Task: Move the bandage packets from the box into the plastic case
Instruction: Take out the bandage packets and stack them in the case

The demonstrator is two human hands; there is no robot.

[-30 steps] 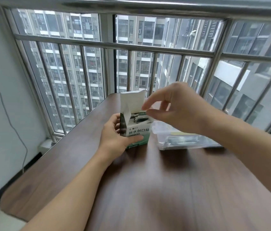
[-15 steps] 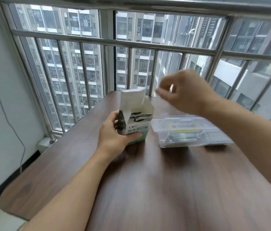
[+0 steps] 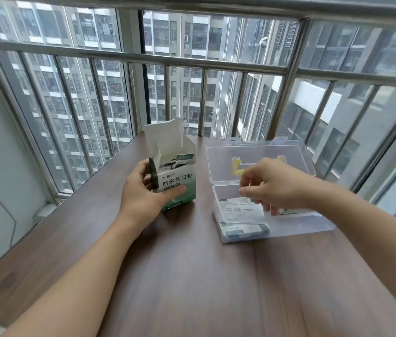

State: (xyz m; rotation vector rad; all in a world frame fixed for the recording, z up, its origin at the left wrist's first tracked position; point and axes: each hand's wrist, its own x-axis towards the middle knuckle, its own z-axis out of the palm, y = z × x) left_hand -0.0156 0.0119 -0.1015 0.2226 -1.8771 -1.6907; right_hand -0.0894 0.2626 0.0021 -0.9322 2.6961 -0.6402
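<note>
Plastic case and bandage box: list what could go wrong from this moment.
1. The right hand is lowering a white packet into the plastic case; released crooked, it may rest on the rim.
2. The raised lid stands behind that hand and could get knocked.
3. The box is open with packets sticking out; if the left hand tilts it, they may spill.

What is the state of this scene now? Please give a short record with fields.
surface: brown wooden table
box: green and white bandage box, upright, top flap open, packets visible inside
left hand: left hand grips the box from its left side
case: clear plastic case, lid open and leaning back, right of the box
case contents: several bandage packets already inside
right hand: right hand over the case, fingers curled; whether it holds a packet is unclear
background: metal window bars, apartment towers outside
</note>
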